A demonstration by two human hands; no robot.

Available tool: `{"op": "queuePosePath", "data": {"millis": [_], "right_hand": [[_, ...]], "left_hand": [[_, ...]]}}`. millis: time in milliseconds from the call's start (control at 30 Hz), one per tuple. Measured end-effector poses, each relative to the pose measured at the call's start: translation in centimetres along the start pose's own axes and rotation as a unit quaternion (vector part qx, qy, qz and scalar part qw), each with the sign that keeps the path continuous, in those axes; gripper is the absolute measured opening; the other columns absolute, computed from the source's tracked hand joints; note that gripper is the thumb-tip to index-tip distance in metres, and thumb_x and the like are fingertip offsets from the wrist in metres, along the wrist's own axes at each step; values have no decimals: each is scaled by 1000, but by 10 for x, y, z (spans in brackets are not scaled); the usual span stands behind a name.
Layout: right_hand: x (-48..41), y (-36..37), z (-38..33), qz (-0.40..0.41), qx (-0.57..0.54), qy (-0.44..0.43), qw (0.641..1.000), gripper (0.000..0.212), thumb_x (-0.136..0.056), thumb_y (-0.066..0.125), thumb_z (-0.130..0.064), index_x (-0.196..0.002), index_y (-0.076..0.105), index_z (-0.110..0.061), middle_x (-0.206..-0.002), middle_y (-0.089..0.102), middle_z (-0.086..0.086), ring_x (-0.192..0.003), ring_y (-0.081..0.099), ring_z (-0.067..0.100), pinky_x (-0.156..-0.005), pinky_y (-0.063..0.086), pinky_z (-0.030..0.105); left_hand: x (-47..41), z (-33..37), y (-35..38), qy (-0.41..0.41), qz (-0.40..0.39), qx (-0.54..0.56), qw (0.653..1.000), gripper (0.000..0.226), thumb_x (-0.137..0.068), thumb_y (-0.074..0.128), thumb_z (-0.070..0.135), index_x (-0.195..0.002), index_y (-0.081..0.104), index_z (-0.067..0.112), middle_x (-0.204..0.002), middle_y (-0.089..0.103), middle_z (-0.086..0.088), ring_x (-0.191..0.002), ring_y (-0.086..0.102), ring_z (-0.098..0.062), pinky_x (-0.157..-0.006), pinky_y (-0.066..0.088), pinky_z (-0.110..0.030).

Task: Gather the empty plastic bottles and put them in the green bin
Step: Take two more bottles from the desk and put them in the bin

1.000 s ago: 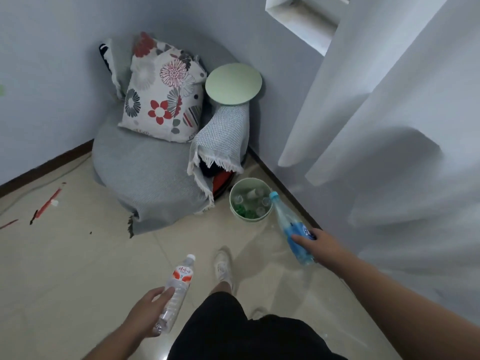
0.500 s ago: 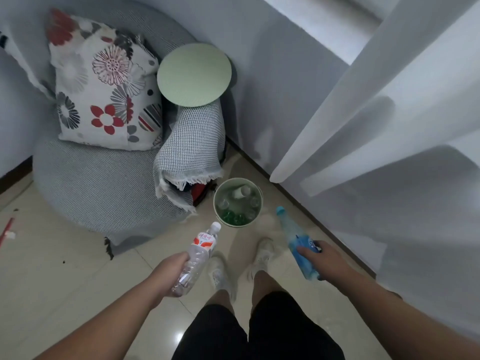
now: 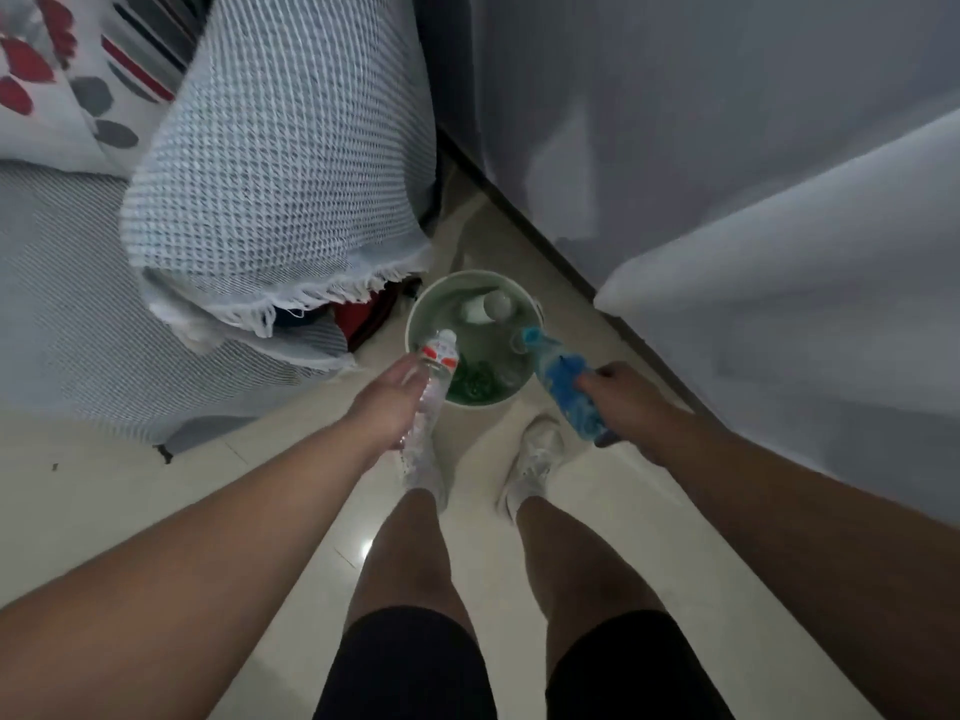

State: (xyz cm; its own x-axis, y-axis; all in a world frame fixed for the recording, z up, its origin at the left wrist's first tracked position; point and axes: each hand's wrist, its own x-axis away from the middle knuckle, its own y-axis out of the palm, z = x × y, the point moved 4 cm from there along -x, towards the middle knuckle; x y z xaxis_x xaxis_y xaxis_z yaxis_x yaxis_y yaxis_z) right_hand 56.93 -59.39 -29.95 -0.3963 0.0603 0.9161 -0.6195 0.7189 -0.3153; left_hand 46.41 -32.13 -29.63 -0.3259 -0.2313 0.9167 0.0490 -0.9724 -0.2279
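Both hands are holding bottles right over the green bin (image 3: 480,400) on the floor. Left hand (image 3: 392,405) has its fingers curled around a clear bottle (image 3: 435,374) with a red-and-white label, too blurry to read. Right hand (image 3: 623,402) grips a blue-labelled bottle (image 3: 563,389), and that text is unreadable too. Both caps point over the rim. There are already bottles inside the bin, one white-capped (image 3: 491,305).
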Motion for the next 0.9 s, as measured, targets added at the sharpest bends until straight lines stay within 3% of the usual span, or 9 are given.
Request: {"op": "queuePosePath", "data": {"millis": [167, 267, 433, 600, 667, 800, 900], "right_hand": [[-70, 27, -18, 14, -35, -17, 999, 52, -85, 65, -51, -115, 62, -9, -102, 69, 14, -79, 72, 28, -48, 60, 32], [-100, 42, -28, 23, -67, -2, 998, 57, -83, 66, -53, -119, 58, -9, -109, 67, 16, -81, 73, 31, -49, 62, 35], [-131, 63, -45, 64, -89, 51, 993, 67, -89, 66, -49, -137, 47, -7, -126, 58, 19, -89, 70, 37, -49, 63, 41], [-155, 79, -59, 98, -84, 92, 987, 59, -96, 54, -45, -139, 47, -5, -133, 57, 22, -106, 66, 44, -77, 63, 55], [-165, 81, -60, 87, -60, 69, 992, 54, -99, 48, -43, -132, 55, -1, -129, 62, 23, -108, 66, 43, -73, 64, 50], [-179, 77, -62, 91, -82, 77, 989, 54, -93, 57, -52, -120, 63, -6, -94, 62, 16, -80, 71, 38, -64, 66, 49], [-190, 79, -69, 82, -53, 61, 993, 56, -90, 58, -62, -113, 63, -12, -93, 62, 12, -69, 68, 31, -54, 65, 43]], "left_hand": [[-79, 25, 5, 47, 40, 7, 998, 37, -101, 43, 40, -134, 56, 49, -115, 62, 5, -89, 61, -21, -86, 56, -43], [-117, 37, 10, 33, 47, 19, 998, 25, -95, 41, 39, -101, 64, 47, -95, 65, 4, -74, 61, -20, -68, 56, -35], [-161, 42, 27, -6, 19, -10, 1000, 35, -93, 39, 42, -119, 62, 37, -116, 65, -8, -98, 66, -31, -69, 60, -39], [-190, 49, 37, -30, -8, 6, 1000, 43, -90, 45, 42, -131, 58, 37, -128, 60, -7, -107, 63, -31, -57, 56, -31], [-200, 51, 37, -27, -18, 1, 999, 39, -91, 47, 42, -127, 60, 36, -128, 61, -5, -107, 63, -29, -57, 56, -30], [-219, 51, 29, -23, -16, 6, 1000, 25, -92, 56, 46, -114, 63, 35, -125, 61, -6, -104, 65, -29, -73, 63, -41], [-231, 49, 21, -21, -4, 23, 999, 20, -94, 61, 47, -105, 63, 31, -117, 64, -7, -92, 67, -27, -75, 65, -48]]}}
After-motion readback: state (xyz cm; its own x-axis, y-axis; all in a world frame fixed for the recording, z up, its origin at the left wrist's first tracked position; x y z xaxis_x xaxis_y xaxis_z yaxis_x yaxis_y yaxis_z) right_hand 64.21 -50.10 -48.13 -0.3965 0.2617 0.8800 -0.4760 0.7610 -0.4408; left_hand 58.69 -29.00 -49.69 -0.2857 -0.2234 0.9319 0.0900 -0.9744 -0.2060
